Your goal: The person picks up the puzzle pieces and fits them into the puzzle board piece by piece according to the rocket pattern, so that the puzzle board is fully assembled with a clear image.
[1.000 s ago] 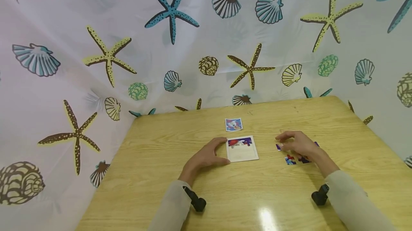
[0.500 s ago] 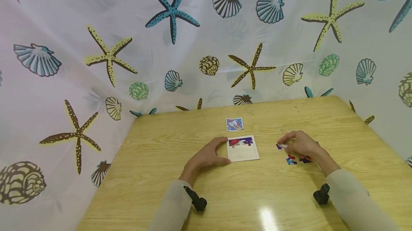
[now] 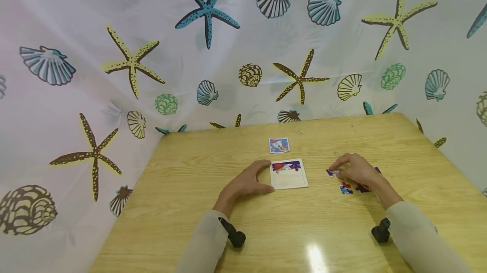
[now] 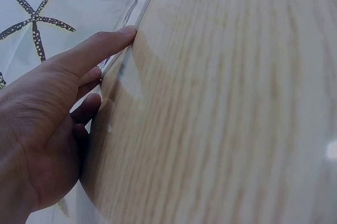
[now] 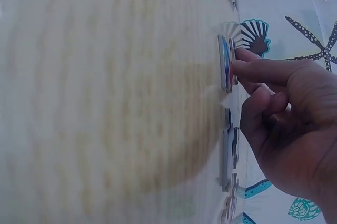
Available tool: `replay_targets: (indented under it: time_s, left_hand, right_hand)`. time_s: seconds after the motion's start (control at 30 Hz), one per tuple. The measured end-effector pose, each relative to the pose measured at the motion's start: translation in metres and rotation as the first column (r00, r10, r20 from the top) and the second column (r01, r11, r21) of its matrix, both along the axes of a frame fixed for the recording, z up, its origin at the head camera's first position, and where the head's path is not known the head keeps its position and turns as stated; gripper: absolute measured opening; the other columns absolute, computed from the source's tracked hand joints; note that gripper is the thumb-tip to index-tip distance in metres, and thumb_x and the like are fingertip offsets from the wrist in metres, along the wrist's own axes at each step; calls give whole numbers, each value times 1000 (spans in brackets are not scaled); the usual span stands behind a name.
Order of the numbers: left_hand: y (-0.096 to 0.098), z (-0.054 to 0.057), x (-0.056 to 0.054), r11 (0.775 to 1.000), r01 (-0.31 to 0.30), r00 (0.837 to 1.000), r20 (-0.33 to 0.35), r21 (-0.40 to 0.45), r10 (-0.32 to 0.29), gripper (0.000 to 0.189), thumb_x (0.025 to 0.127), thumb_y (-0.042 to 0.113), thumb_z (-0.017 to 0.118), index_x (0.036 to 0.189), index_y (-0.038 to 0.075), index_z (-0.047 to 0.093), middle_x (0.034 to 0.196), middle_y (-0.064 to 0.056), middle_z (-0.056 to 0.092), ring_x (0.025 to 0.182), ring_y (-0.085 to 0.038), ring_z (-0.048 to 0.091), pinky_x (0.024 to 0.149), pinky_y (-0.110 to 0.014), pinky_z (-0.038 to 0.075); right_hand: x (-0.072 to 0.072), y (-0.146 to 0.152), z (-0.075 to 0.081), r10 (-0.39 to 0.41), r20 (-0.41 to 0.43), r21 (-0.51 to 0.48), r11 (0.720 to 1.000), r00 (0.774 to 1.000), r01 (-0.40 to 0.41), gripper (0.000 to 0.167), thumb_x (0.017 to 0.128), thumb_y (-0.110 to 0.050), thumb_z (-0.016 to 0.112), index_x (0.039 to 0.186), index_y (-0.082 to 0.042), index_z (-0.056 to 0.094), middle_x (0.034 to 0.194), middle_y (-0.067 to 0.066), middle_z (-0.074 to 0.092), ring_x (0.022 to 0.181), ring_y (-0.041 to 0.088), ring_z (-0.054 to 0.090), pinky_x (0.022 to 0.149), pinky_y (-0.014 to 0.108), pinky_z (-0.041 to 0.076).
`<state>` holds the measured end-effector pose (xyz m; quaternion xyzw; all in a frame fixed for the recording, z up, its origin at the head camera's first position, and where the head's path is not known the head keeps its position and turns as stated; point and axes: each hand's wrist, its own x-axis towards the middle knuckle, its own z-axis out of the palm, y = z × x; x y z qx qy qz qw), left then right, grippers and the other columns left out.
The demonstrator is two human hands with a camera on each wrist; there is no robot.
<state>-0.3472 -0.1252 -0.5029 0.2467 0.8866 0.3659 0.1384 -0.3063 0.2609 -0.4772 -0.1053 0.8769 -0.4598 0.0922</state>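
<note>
My left hand holds the white puzzle tray by its left side, index finger at the far corner and thumb at the near one. Along the tray's top lies a strip of fitted pieces, red, white and purple. To the right, my right hand pinches a pale puzzle piece between thumb and index finger, low over the table. A dark purple piece shows beside the fingertips. Nearer me lie a red and blue piece and a dark piece, partly under the hand.
Behind the tray lies a small picture card on the wooden table. Another purple piece peeks out past the right hand. A curtain printed with shells and starfish hangs around the table's back and sides.
The right hand's fingers have closed on the pale piece, which shows more clearly between them. The left hand stays at the tray. The whole view shifts slightly.
</note>
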Motion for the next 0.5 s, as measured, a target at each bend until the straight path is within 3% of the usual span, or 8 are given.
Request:
replay_targets:
  time_s: [0.27,0.4,0.5]
  left_hand:
    - [1,1,0,1000,-12,1000,13,-18,12,93,83,42,86,160,22,39,167,-3,34,156,-24,26,126,-48,24]
    - [1,2,0,1000,-9,1000,7,-13,9,93,83,41,86,160,20,40,167,-5,33,156,-26,26,126,-50,24]
    - [2,2,1,1000,-6,1000,6,-7,6,92,83,39,87,160,18,40,167,-6,34,156,-27,26,126,-50,24]
  right_hand:
    - [0,1,0,7,-18,-2,1000,1000,-7,22,96,4,64,115,0,74,137,29,60,43,13,42,42,29,44]
    - [-1,2,-2,2,-13,-4,1000,1000,-2,22,94,4,65,115,0,74,125,25,68,42,13,41,42,30,43]
    - [-2,2,-4,-6,3,-6,1000,1000,6,23,95,2,66,117,0,73,107,20,73,41,12,41,41,29,43]
